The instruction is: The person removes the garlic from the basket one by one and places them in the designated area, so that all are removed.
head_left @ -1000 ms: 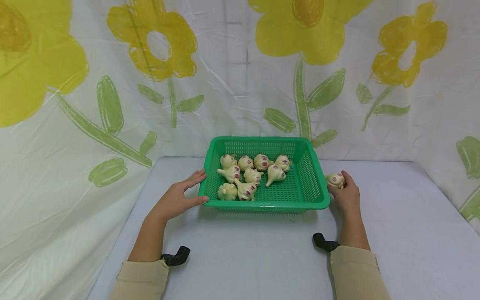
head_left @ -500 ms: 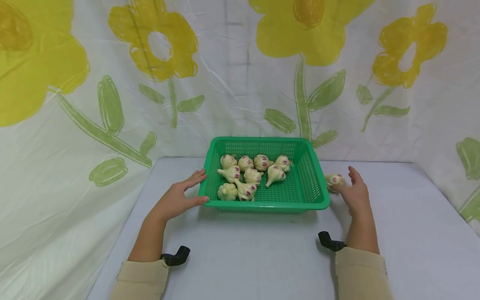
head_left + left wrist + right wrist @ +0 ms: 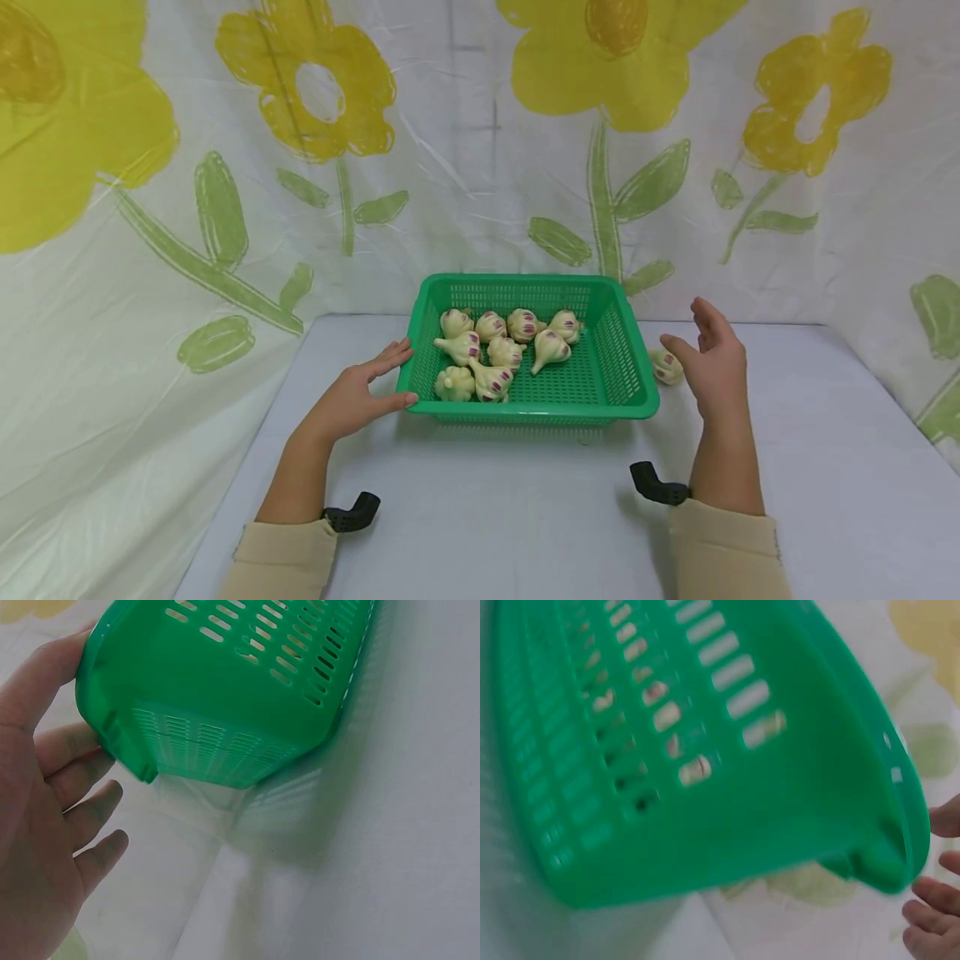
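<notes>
A green plastic basket (image 3: pixel 517 409) holds several garlic bulbs (image 3: pixel 492 380) with purple streaks, most of them gathered toward its left side. My left hand (image 3: pixel 351 403) touches the basket's left rim with spread, extended fingers. In the left wrist view the fingertips (image 3: pixel 90 735) meet the rim (image 3: pixel 127 754). Outside the basket, by its right wall, a lone garlic bulb (image 3: pixel 665 367) lies on the table, partly hidden by the basket rim. My right hand (image 3: pixel 718 362) is raised just right of that bulb, fingers extended and apart, holding nothing.
The basket stands on a white-covered table (image 3: pixel 517 517) near its back edge. Behind it hangs a white curtain (image 3: pixel 450 208) printed with yellow flowers and green leaves. Black wrist mounts (image 3: pixel 352 512) sit on both forearms at the sleeve cuffs.
My right hand has let go of the garlic bulb beside the basket, drawn back to the right and lifted. The bulb remains on the table. My left hand has stayed on the rim.
</notes>
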Demonstrator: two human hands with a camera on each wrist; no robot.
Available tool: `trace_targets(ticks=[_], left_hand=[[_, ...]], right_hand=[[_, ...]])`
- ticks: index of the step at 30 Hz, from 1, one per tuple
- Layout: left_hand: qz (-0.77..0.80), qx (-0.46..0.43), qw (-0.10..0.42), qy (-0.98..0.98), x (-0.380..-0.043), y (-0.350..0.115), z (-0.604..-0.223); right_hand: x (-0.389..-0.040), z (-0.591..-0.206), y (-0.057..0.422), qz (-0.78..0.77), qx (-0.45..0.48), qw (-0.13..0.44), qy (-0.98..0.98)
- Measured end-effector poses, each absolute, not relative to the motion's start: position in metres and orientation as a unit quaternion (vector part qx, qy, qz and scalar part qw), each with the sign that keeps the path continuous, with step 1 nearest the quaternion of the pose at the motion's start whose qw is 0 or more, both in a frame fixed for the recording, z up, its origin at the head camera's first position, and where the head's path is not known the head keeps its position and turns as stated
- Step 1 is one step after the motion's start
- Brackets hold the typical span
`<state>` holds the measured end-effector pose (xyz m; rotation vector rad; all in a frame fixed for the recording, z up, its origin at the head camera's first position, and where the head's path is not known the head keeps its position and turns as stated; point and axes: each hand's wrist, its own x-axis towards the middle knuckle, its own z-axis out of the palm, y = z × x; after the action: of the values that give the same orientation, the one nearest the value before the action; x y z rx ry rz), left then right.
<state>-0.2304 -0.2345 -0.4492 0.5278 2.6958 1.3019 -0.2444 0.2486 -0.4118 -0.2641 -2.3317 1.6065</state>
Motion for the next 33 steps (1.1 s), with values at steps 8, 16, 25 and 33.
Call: trace_targets(ticks=[8, 16, 25, 33], left_hand=[[0.425, 0.174, 0.047, 0.887, -0.231, -0.235, -0.449], [0.411, 0.178, 0.039, 0.894, -0.231, -0.232, -0.447], [0.406, 0.181, 0.043, 0.895, -0.235, -0.228, -0.443], [0.415, 0.170, 0.044, 0.893, -0.230, -0.230, -0.444]], right_hand=[[-0.247, -0.412, 0.207, 0.530, 0.004, 0.141, -0.836], [-0.248, -0.422, 0.177, 0.520, 0.093, 0.097, -0.844], [-0.247, -0.426, 0.149, 0.525, 0.109, 0.085, -0.840], [-0.261, -0.422, 0.098, 0.509, 0.147, 0.024, -0.848]])
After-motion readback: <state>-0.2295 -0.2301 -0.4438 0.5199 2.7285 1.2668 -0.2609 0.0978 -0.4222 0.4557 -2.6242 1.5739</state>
